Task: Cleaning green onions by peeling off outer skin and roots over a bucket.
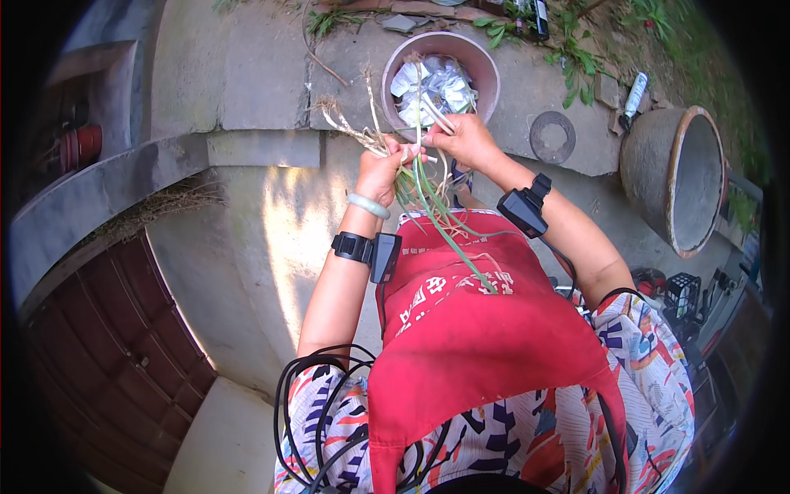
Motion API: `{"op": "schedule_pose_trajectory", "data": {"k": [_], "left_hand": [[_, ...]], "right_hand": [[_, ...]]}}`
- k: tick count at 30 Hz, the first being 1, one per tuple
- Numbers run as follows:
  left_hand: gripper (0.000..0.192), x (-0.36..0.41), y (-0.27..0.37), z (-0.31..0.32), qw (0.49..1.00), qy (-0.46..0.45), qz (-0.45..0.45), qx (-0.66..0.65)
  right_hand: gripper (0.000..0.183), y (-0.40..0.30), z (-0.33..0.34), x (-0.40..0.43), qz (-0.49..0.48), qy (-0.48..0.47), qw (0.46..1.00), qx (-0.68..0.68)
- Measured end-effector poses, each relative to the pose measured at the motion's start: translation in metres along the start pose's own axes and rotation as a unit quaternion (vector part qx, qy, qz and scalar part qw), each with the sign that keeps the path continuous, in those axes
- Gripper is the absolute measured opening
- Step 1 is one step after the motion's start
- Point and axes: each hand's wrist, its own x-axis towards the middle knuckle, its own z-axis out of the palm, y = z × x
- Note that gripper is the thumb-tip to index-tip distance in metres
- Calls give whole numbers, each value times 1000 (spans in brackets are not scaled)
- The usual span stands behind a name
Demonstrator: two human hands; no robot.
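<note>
A bunch of green onions (355,133), with pale stalks and dry roots pointing up and left, is gripped in my left hand (386,163). One long green onion (419,111) rises from between my left fingers, its leaves trailing down over the red apron (469,346). My right hand (463,141), close beside the left, pinches white stalk ends or peeled outer layers; which of these I cannot tell. Just beyond both hands stands a round bucket (490,68), holding crumpled white paper or plastic (441,86) and some plant scraps.
A big earthenware jar (654,179) lies tipped at the right, near a spray can (634,96). A round disc (552,137) rests on the concrete slab right of the bucket. Weeds (577,68) and bricks edge the slab. Black cable loops (287,401) hang by my left upper arm.
</note>
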Motion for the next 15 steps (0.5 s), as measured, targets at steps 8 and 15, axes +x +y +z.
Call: {"op": "schedule_pose_trajectory", "data": {"k": [8, 15], "left_hand": [[27, -11, 1, 10, 999, -17, -35, -22], [26, -26, 5, 17, 998, -36, -39, -44]], "right_hand": [[15, 0, -12, 5, -150, 153, 957, -194], [15, 3, -33, 23, -150, 213, 932, -253]]}}
